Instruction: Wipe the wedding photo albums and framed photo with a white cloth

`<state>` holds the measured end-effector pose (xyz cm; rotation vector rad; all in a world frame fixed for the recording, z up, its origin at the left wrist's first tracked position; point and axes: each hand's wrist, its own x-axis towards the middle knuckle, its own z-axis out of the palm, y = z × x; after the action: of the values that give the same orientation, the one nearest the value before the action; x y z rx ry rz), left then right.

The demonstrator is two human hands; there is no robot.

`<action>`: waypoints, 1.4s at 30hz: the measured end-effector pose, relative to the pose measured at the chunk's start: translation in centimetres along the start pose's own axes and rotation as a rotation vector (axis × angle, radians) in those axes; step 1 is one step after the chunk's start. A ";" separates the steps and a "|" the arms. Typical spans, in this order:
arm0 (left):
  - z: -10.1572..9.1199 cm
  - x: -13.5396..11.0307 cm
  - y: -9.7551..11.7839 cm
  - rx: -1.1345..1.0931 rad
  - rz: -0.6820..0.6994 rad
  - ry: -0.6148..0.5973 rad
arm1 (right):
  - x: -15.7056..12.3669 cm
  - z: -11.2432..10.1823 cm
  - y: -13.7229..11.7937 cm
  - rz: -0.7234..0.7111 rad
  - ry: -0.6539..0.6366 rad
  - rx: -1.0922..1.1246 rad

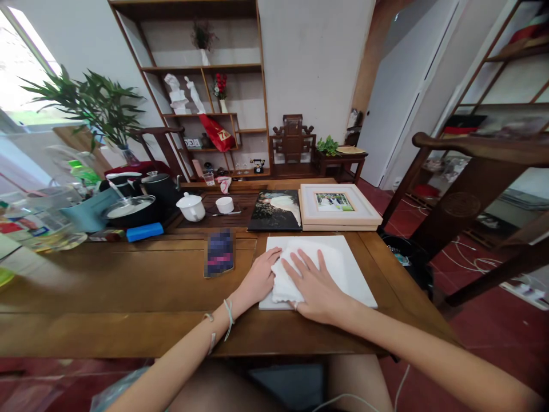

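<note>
A white square board (343, 269) lies flat on the wooden table (128, 286) in front of me. A crumpled white cloth (285, 283) rests on its near left part. My right hand (315, 283) lies flat on the cloth with its fingers spread, open. My left hand (257, 277) rests at the board's left edge, fingers curled against the cloth.
Behind the board lie a dark photo print (277, 210) and a framed picture (337, 205). A phone (219, 253) lies to the left. Further left stand a white teapot (191, 206), a cup (225, 204), a black kettle (158, 189), a pan (128, 209) and jars. A wooden chair (480, 189) stands at right.
</note>
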<state>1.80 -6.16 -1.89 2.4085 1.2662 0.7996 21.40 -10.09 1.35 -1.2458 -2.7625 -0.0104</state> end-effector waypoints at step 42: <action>0.9 0.0 -0.4 0.153 -0.005 0.089 | -8.5 -1.2 3.9 -0.006 0.000 0.100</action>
<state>2.09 -5.95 -2.81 2.5129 1.4141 0.8448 30.02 -13.91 1.52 -1.2130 -2.7290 0.1255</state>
